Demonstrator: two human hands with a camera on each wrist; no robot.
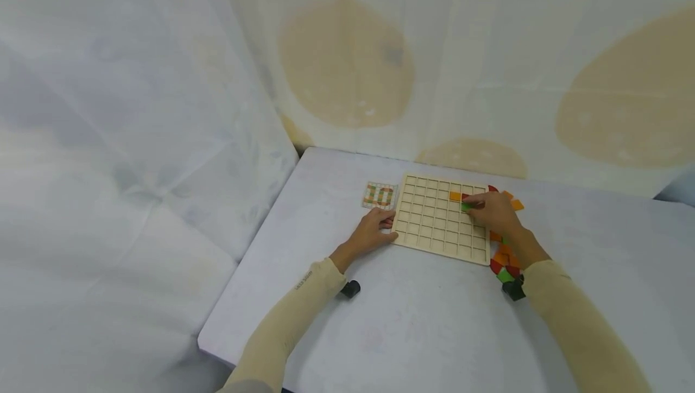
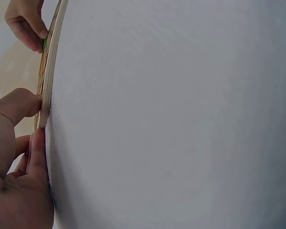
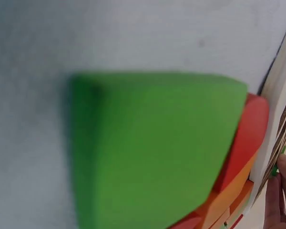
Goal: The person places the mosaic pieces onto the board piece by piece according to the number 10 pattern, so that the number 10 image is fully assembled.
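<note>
Two hands, left [image 1: 371, 235] steadying one grid board [image 1: 429, 230], right [image 1: 491, 212] apparently pinching one green tile [image 1: 466, 206].

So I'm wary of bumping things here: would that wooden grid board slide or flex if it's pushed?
The wooden grid board looks thin and flat, so probably stiff and light. On the smooth table it may slide easily; the left hand presses its edge, likely steadying it. It lies flat, so tipping seems unlikely.
</note>
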